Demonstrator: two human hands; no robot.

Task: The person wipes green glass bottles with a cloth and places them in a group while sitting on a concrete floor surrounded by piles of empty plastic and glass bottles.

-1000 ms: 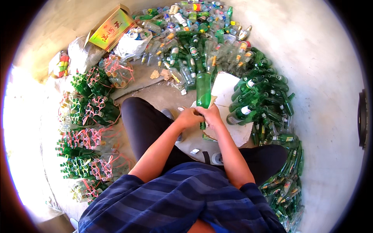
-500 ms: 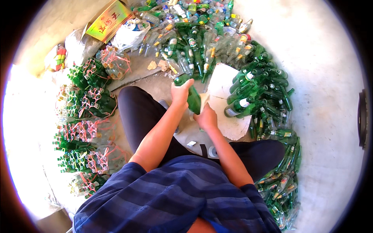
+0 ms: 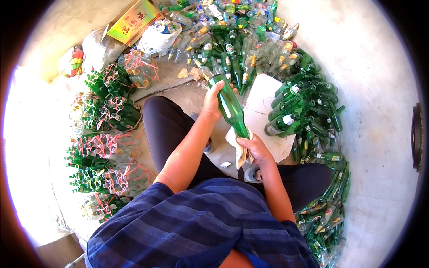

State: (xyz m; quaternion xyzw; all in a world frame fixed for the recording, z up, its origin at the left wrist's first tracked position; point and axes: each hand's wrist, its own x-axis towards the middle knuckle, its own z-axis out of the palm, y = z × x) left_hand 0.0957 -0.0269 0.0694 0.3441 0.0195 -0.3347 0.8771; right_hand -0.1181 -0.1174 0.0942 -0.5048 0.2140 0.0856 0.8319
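A green glass bottle [image 3: 232, 106] is tilted in front of me, its base away from me and its neck toward my right hand. My left hand [image 3: 215, 99] is wrapped around the bottle near its base. With my right hand [image 3: 255, 148] I grip a cream cloth [image 3: 239, 152], which is folded about the bottle's neck. The mouth of the bottle is hidden in the cloth. No label shows on the side of the bottle that faces me.
Loose bottles [image 3: 304, 102] are heaped ahead and along my right, by a white board [image 3: 263, 96]. Bundles of bottles [image 3: 105, 145] tied with pink string stand at my left. Farther off are a yellow carton [image 3: 134, 21] and a white plastic bag [image 3: 157, 41].
The bottle has turned and now shows more of its length, its neck pointing toward me. My right hand and the cloth have moved down and right, onto the neck.
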